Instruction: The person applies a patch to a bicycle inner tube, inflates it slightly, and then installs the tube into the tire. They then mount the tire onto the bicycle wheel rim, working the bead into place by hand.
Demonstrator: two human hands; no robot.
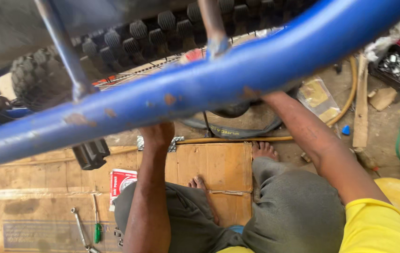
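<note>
here both arms reach up under the chipped blue metal bicycle frame tube (200,84), steadying it; left hand (158,135) half hidden, right hand wholly hidden, grips untellable.

A thick blue bicycle frame tube (200,86) crosses the picture on a slant, from the lower left up to the upper right. Its paint is chipped and shows brown rust spots. Thinner blue tubes join it in the upper left. Behind it, in the upper part, lies a black knobby tyre (162,28) with spokes.
</note>
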